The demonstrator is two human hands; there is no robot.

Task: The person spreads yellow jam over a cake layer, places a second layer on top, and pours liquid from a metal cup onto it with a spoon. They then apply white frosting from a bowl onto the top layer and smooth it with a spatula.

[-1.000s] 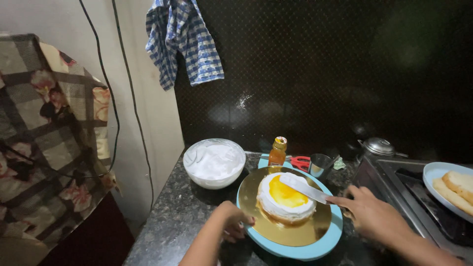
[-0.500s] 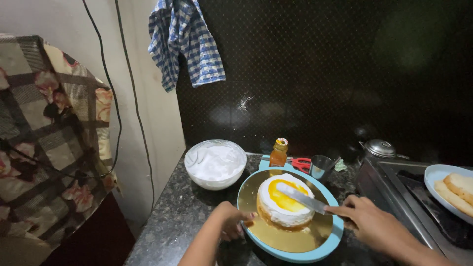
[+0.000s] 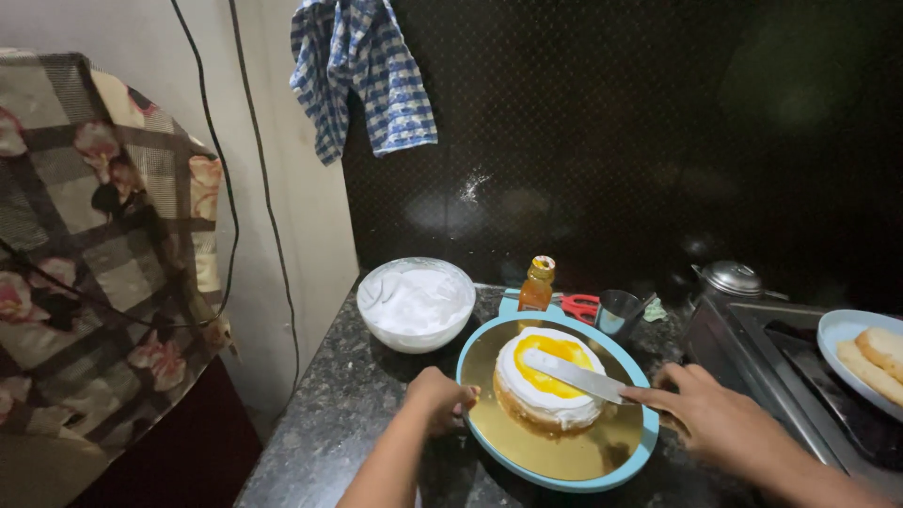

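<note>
A small round cake [image 3: 549, 378] topped with white cream and a yellow filling sits on a gold board [image 3: 555, 450] on a blue turntable [image 3: 632, 458]. My right hand [image 3: 707, 412] grips a flat metal spatula [image 3: 572, 374], whose blade lies across the yellow filling. My left hand [image 3: 440, 397] holds the turntable's left rim.
A white bowl of cream [image 3: 415, 303] stands behind the turntable on the dark stone counter [image 3: 353, 404]. A small orange bottle [image 3: 537, 284], red scissors [image 3: 581, 306] and a small cup [image 3: 618, 311] are nearby. A stove [image 3: 800, 376] with a plate of cake layers [image 3: 870, 357] is at the right. A checked cloth [image 3: 362, 71] hangs above.
The spatula blade has shifted slightly across the cake top while the left hand stays on the rim. The view has moved a little.
</note>
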